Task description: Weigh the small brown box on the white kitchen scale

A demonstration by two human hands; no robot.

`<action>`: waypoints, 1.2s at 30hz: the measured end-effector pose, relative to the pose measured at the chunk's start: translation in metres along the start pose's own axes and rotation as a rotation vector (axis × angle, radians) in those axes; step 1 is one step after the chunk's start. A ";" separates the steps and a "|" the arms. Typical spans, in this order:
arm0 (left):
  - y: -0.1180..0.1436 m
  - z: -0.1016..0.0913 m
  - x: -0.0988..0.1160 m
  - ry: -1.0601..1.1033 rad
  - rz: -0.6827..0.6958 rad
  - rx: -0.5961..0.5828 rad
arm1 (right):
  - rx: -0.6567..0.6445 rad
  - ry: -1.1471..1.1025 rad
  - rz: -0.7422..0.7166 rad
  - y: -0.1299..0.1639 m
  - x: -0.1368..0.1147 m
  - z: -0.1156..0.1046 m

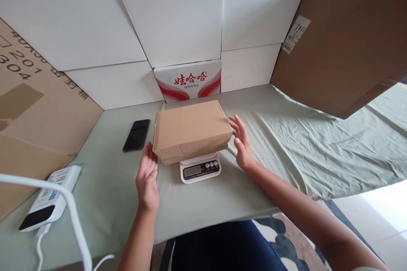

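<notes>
Phone (137, 134) lies left of box (191, 131) on scale (200, 168).

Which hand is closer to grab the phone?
Left, probably. The left hand is on the same side of the cardboard box as the black phone; the right hand is beyond the box.

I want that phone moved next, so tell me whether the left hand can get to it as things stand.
Probably yes. The left hand is open and holds nothing, beside the cardboard box on the scale. The phone lies flat on the cloth, left of the box, with nothing on the bare cloth between.
</notes>
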State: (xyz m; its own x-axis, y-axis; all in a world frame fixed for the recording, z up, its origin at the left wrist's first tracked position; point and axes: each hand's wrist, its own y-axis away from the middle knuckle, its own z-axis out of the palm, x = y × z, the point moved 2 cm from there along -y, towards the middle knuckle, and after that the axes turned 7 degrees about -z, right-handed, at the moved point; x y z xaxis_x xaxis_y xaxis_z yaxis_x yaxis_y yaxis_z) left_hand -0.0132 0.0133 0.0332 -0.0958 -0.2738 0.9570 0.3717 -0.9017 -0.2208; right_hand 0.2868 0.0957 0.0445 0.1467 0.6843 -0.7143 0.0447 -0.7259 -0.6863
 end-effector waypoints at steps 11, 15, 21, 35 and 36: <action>-0.031 0.025 0.008 0.015 -0.062 -0.074 | -0.042 -0.094 -0.029 -0.027 -0.008 0.007; -0.090 0.046 0.011 -0.021 0.000 -0.204 | 0.041 -0.133 -0.079 -0.071 0.016 0.021; -0.138 0.051 -0.027 -0.053 0.016 -0.259 | 0.128 -0.131 0.022 -0.090 0.073 0.056; -0.149 0.026 -0.061 -0.045 -0.110 -0.135 | 0.094 -0.110 0.122 -0.082 0.094 0.058; -0.151 0.019 -0.059 -0.030 -0.112 -0.074 | 0.119 -0.109 0.127 -0.082 0.096 0.056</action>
State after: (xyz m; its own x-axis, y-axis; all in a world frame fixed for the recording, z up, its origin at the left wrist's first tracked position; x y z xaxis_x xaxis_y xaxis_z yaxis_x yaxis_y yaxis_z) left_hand -0.0461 0.1724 0.0133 -0.1048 -0.1614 0.9813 0.2913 -0.9484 -0.1249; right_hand 0.2423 0.2245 0.0242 0.0354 0.5962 -0.8021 -0.0853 -0.7978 -0.5968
